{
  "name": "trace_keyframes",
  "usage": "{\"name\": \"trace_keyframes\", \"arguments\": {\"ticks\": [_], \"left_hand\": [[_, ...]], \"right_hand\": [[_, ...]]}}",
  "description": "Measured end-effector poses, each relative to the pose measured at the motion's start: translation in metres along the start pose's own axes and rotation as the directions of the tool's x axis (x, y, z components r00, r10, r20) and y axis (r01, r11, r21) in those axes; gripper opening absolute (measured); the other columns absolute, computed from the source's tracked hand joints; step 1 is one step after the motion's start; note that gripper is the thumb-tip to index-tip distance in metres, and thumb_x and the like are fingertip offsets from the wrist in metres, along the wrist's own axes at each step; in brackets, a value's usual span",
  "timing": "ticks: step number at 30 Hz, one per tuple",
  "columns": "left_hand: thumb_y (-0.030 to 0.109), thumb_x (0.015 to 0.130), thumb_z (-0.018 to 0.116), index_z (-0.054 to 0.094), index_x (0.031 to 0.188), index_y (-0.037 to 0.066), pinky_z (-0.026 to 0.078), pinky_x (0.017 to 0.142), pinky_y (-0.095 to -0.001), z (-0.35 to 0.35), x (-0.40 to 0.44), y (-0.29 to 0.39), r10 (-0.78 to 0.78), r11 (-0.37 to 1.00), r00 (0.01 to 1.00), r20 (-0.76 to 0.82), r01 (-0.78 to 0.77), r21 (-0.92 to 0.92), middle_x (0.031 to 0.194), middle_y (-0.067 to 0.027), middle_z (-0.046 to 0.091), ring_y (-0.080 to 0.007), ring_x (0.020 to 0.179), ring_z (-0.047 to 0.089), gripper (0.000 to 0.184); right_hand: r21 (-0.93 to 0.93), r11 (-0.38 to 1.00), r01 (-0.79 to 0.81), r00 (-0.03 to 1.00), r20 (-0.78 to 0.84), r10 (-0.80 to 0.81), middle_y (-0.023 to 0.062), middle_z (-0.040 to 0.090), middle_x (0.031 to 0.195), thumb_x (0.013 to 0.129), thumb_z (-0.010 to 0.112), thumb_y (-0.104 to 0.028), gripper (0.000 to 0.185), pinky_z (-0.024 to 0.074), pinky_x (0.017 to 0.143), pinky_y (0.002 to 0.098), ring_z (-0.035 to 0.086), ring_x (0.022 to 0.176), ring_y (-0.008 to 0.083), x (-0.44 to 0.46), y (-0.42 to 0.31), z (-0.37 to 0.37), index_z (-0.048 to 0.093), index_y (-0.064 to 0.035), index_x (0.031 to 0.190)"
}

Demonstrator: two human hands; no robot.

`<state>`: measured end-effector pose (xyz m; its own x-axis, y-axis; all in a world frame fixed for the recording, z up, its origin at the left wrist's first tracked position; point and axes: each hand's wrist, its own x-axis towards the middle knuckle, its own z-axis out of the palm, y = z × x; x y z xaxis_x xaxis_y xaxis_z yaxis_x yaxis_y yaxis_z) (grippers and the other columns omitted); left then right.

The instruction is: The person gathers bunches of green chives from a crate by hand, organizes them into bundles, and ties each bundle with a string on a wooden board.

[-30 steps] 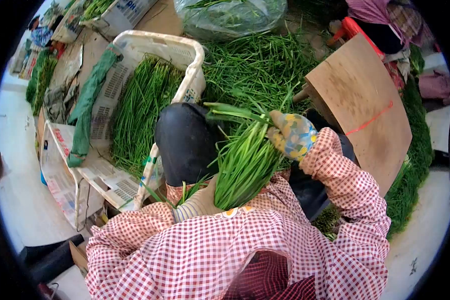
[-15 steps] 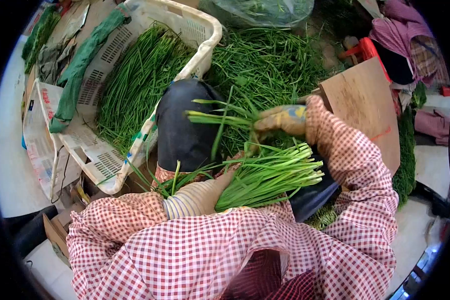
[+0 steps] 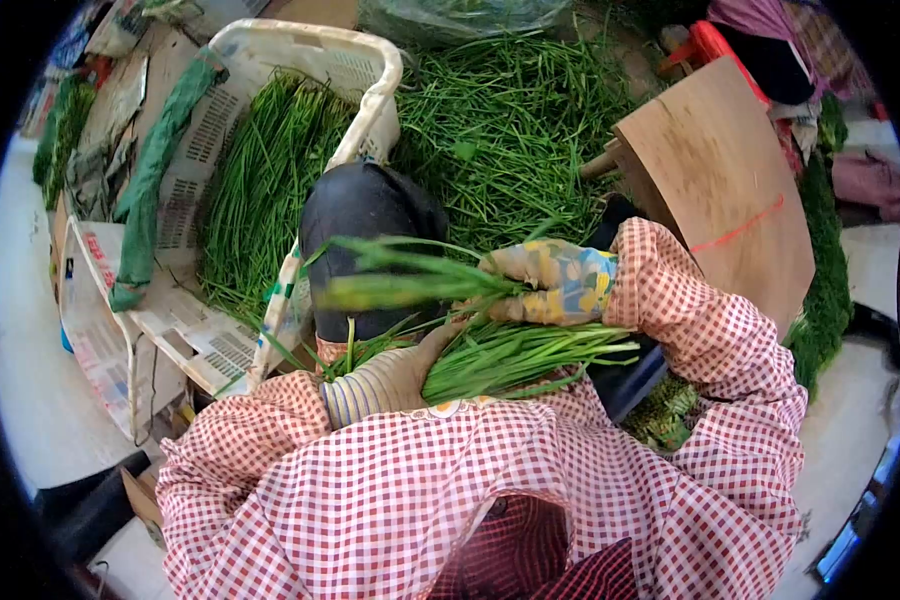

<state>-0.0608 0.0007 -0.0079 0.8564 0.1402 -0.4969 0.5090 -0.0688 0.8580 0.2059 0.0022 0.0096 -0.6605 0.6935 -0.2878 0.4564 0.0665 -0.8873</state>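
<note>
My left hand (image 3: 398, 380), in a glove with a striped cuff, is closed around a thick bunch of green chives (image 3: 530, 360) over my lap. The pale cut ends of that bunch point right. Just above it, my right hand (image 3: 545, 280), in a glove with a patterned cuff, grips a few loose chive stalks (image 3: 390, 285). These stick out to the left, blurred by motion, across my dark-covered knee (image 3: 360, 215). Both hands are close together, and the right one hides part of the bunch.
A white plastic crate (image 3: 375, 110) with many chives stands at the left, a rolled green cloth (image 3: 155, 180) over its side. Beyond my knees lies a heap of loose chives (image 3: 510, 140). A cardboard sheet (image 3: 720, 170) leans at the right, near a red plastic object (image 3: 715, 45).
My right hand has come down closer to the bunch, still with stalks in it. My left hand keeps its hold on the bunch. The whole view has shifted slightly.
</note>
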Motion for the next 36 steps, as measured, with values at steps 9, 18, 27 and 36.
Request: {"name": "trace_keyframes", "arguments": {"ticks": [9,18,27,36], "left_hand": [[0.018,0.079,0.076,0.007,0.147,0.001,0.033,0.108,-0.0348,0.01,-0.01,-0.029,0.028,0.938,0.999,-0.041,-0.041,-0.343,0.141,-0.0136,0.042,-0.0193,0.129,0.043,0.099],[0.028,0.066,0.084,0.054,0.129,0.007,0.038,0.102,-0.0379,-0.017,-0.016,-0.023,0.238,0.971,0.971,0.006,-0.237,-0.018,0.129,-0.0098,0.056,-0.0252,0.117,0.052,0.073],[0.024,0.074,0.079,0.059,0.123,0.005,0.043,0.095,-0.036,0.0,-0.018,-0.027,0.087,0.971,0.995,-0.054,-0.097,-0.218,0.121,-0.011,0.062,-0.0219,0.108,0.056,0.056],[0.026,0.073,0.08,0.061,0.121,0.008,0.044,0.095,-0.035,-0.001,-0.008,-0.025,0.052,0.992,0.991,-0.127,-0.065,-0.105,0.119,-0.0124,0.063,-0.0227,0.106,0.058,0.055]], "right_hand": [[0.649,0.758,-0.065,0.958,-0.172,0.23,0.0015,0.056,0.085,0.092,0.06,-0.031,0.039,0.0458,0.057,0.0206,0.052,0.07,0.0089,-0.032,-0.038,-0.022,0.05,-0.0041,0.12],[0.619,0.781,-0.085,0.621,-0.58,0.528,0.0037,0.065,0.1,0.092,0.055,-0.044,0.047,0.036,0.037,0.0196,0.063,0.065,0.0113,-0.073,0.046,-0.05,0.053,-0.0119,0.126],[0.825,0.538,0.173,0.852,-0.399,0.338,0.0029,0.062,0.083,0.091,0.063,-0.025,0.041,0.0392,0.046,0.0226,0.047,0.053,0.006,-0.031,0.029,0.0,0.053,-0.0073,0.127],[0.083,0.977,-0.196,0.897,-0.386,0.213,0.0211,0.047,0.134,0.071,0.079,-0.046,0.094,0.036,0.103,0.0453,0.045,0.125,0.0314,-0.072,0.026,-0.043,0.032,-0.0037,0.141]]}}
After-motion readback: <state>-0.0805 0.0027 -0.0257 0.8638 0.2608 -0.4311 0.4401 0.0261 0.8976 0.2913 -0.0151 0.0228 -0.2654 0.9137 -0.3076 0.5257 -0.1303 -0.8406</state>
